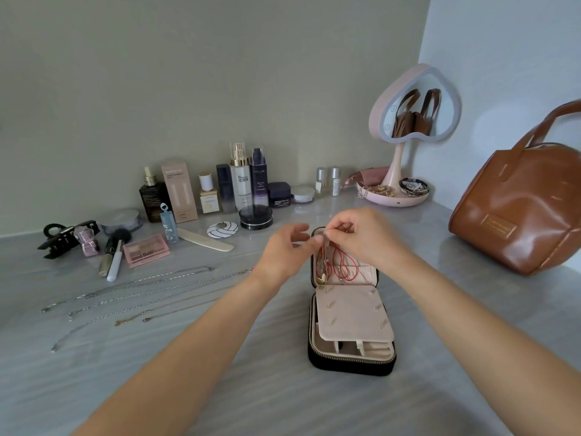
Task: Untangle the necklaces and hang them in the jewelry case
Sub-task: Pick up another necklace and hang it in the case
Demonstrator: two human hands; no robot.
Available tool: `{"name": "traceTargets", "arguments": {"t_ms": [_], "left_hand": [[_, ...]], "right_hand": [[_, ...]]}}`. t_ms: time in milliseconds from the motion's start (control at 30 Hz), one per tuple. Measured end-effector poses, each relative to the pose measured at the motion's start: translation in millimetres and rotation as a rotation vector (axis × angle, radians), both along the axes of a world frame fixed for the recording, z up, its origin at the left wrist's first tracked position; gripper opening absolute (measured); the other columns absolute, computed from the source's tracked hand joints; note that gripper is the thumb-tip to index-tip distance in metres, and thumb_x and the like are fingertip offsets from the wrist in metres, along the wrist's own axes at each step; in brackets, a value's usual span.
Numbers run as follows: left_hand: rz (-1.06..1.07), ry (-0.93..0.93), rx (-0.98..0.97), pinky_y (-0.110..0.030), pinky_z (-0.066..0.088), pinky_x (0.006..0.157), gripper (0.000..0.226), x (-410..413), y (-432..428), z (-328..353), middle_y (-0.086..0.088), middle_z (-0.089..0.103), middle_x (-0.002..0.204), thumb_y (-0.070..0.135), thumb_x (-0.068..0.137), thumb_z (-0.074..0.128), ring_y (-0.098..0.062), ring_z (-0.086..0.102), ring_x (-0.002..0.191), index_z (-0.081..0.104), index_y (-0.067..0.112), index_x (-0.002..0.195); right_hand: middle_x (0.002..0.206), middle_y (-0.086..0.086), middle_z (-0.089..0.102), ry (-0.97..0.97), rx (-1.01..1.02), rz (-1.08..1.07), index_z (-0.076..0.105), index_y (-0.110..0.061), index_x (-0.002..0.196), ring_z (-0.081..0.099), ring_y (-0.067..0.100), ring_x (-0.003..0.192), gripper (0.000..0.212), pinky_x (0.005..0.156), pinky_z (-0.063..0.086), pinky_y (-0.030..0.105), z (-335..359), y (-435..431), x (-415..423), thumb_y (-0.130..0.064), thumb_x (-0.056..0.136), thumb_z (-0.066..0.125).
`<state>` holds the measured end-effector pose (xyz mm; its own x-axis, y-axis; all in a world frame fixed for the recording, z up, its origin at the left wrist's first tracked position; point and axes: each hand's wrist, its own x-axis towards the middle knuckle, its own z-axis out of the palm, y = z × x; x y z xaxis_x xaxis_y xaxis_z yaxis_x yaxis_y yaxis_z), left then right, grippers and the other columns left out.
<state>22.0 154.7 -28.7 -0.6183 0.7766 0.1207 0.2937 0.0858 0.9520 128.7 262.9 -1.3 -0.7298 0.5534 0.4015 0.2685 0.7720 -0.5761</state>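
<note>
Forearms run off-frame; above the jewelry case, left hand and right hand pinch a necklace, fingertips hiding its top.

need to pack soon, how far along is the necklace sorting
Done: red cord necklaces hang in the lid of the open jewelry case, and the chains lie apart in separate lines on the table. In hand: the left hand and right hand pinch a pendant necklace at the lid's top edge. Left: hanging those loose chains.
</note>
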Motion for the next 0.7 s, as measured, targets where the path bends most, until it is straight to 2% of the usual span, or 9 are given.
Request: {"name": "traceTargets", "arguments": {"t_ms": [67, 133, 300, 467, 567, 700], "left_hand": [[-0.036, 0.001, -0.048, -0.017, 0.042, 0.060, 0.047, 2, 6, -6, -0.003, 0.062, 0.115, 0.031, 0.082, 0.066, -0.013, 0.058, 0.093, 0.051, 0.011, 0.122], [-0.018, -0.010, -0.051, -0.017, 0.043, 0.060, 0.044, 5, 11, -10, -0.006, 0.065, 0.111, 0.026, 0.081, 0.069, -0.015, 0.059, 0.091, 0.054, 0.009, 0.119], [0.069, -0.022, -0.042, -0.019, 0.044, 0.060, 0.034, 10, 16, -11, -0.005, 0.061, 0.103, 0.017, 0.086, 0.060, -0.016, 0.057, 0.088, 0.053, 0.011, 0.118], [0.121, -0.013, -0.002, -0.019, 0.044, 0.058, 0.028, 13, 19, -13, -0.002, 0.060, 0.093, 0.018, 0.086, 0.058, -0.015, 0.058, 0.082, 0.055, 0.012, 0.114], [0.142, -0.013, 0.019, -0.023, 0.048, 0.069, 0.026, 15, 21, -15, -0.001, 0.059, 0.091, 0.020, 0.087, 0.057, -0.015, 0.058, 0.083, 0.056, 0.011, 0.112], [0.158, -0.018, 0.030, -0.019, 0.045, 0.062, 0.025, 16, 22, -16, -0.001, 0.059, 0.091, 0.020, 0.088, 0.056, -0.015, 0.057, 0.082, 0.056, 0.011, 0.112]], "right_hand": [[0.064, -0.013, 0.060, 0.008, 0.041, -0.040, 0.072, -0.022, 0.078, 0.056, 0.004, 0.064, 0.006, 0.063, 0.044, 0.023, 1, -2, -4, -0.021, 0.080, 0.065], [0.068, -0.009, 0.063, 0.012, 0.072, -0.071, 0.071, -0.024, 0.078, 0.060, 0.010, 0.070, 0.007, 0.066, 0.047, 0.026, 1, -3, -7, -0.023, 0.080, 0.064], [0.066, -0.007, 0.058, -0.004, 0.192, -0.133, 0.070, -0.017, 0.075, 0.056, 0.015, 0.070, 0.010, 0.064, 0.046, 0.029, -6, -5, -5, -0.017, 0.080, 0.061], [0.071, 0.002, 0.069, 0.101, 0.121, -0.219, 0.070, -0.012, 0.074, 0.061, 0.016, 0.069, 0.006, 0.064, 0.044, 0.026, -9, -5, 1, -0.016, 0.077, 0.066], [0.069, 0.001, 0.068, 0.104, 0.103, -0.222, 0.069, -0.012, 0.072, 0.060, 0.015, 0.066, 0.008, 0.061, 0.042, 0.025, -11, -5, 4, -0.019, 0.077, 0.067], [0.063, 0.001, 0.066, 0.085, 0.117, -0.253, 0.065, -0.015, 0.068, 0.061, 0.019, 0.065, 0.013, 0.061, 0.048, 0.030, -17, -7, 8, -0.022, 0.078, 0.067]]}}
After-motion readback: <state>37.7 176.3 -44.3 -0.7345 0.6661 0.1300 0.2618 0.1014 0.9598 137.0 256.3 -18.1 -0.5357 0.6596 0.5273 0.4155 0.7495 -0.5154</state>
